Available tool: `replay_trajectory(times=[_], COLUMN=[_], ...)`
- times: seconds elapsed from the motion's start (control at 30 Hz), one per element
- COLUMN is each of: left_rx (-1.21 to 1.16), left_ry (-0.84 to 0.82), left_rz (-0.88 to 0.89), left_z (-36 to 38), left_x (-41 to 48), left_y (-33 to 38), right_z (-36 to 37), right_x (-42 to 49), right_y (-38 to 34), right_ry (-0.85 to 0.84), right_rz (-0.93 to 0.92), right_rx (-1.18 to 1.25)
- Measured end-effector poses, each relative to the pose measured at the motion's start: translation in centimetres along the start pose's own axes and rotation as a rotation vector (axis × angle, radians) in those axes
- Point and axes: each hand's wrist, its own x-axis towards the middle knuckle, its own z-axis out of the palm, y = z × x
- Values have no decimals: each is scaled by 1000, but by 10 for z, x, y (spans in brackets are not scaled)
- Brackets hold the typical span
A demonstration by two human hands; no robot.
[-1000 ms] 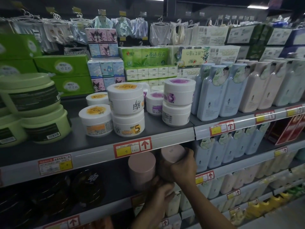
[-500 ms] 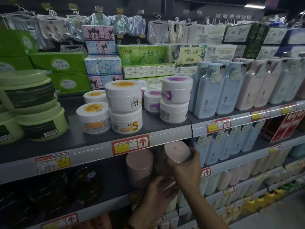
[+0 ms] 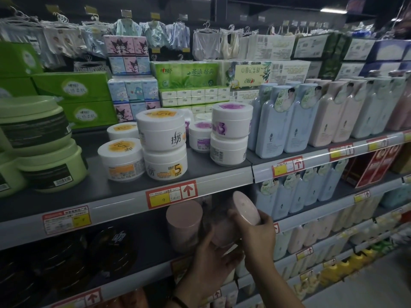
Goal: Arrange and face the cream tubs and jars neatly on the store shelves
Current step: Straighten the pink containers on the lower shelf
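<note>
Around jar [image 3: 245, 206], left hand [image 3: 211, 261], right hand [image 3: 259, 234]

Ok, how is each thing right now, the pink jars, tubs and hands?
Held pink jar: tilted, lid on, in both hands.
Other pink jar: upright on the shelf.
Orange-label tub stack: two high.
Purple-label tub stack: two high.
Left hand: holds the jar's base.
Right hand: grips its lid.
</note>
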Motion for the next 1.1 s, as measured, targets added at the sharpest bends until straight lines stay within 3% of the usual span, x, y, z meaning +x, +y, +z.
replay_trajectory(times=[0.4,0.73,0.87,1.1], left_rx=[-70,-40,-30,-42], left_ry=[11,89,177,272], left_rz=[30,140,165,240], left_z=[14,27,29,34], left_x=[0,1,4,11], left_y=[-1,-2,-4,-13], right_z=[-6,-16,-18,-22], right_x=[0,-2,-1,0], right_y=[3,4,9,31], right_ry=[-89,-184,-203,-221], right_rz=[237,238,171,-117], right_rx=[248,224,128,-145])
